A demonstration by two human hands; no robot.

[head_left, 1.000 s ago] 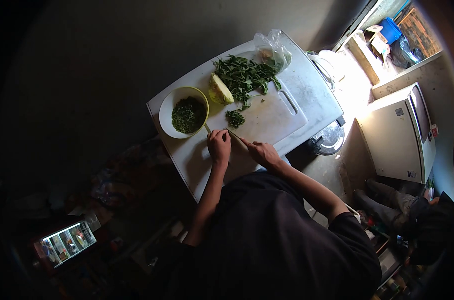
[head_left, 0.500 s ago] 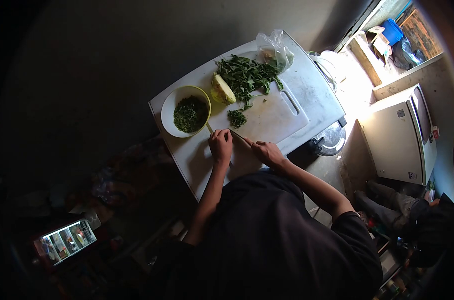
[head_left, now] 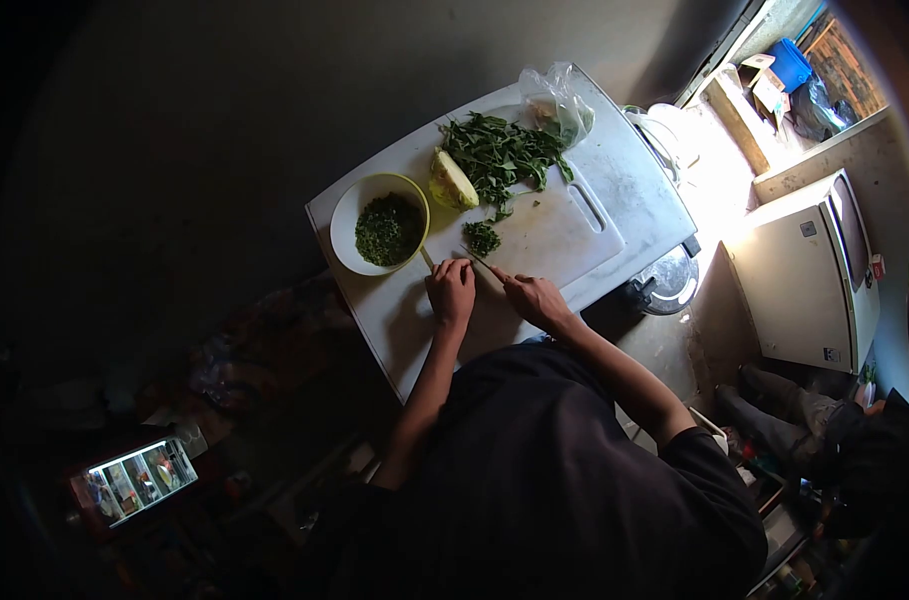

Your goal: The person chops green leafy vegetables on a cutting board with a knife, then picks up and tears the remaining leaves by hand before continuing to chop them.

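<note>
On the white rectangular table (head_left: 634,190), we see a white plastic cutting board (head_left: 559,240) and, next to it, a round white bowl (head_left: 344,220) with yellow-green rim. The left hand (head_left: 451,291) is curled; we cannot tell if it holds something. The right hand (head_left: 536,303) grasps, near a small dark-green chopped heap (head_left: 481,238) on the board, a thin straight knife (head_left: 487,265).

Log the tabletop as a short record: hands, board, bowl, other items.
Right hand: grips a narrow-bladed knife
Left hand: fingers bent beside the knife; anything held is hidden
Board: white plastic, rectangular, slotted handle; small mound of chopped green leaves on it
Bowl: white, round, yellow-green rim; chopped greens inside
Others: leafy green stems, pale yellow-green vegetable wedge, clear plastic bag
</note>
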